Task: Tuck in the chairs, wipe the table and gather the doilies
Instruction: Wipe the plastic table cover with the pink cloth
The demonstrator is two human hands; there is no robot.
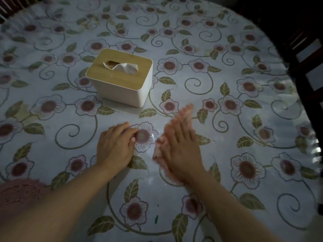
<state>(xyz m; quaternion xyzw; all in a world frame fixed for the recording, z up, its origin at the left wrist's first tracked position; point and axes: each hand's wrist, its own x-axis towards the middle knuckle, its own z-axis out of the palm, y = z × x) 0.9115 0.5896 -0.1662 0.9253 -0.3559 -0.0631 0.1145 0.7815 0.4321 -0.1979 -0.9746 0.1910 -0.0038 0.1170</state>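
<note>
My right hand point(180, 145) lies flat on a pink cloth point(158, 151) and presses it against the round table point(244, 130), which has a flowered cover under clear plastic. The hand and cloth are blurred. The cloth's edge sticks out past my fingertips and to the left of the palm. My left hand point(116, 145) rests on the table beside it, fingers curled, with nothing in it. A pink crocheted doily point(19, 194) lies at the near left edge, partly behind my left forearm.
A white tissue box point(120, 89) with a wooden lid and a tissue sticking out stands just beyond my hands. A dark wooden chair point(307, 70) stands against the table's right side. Another dark chair back shows at the far left corner.
</note>
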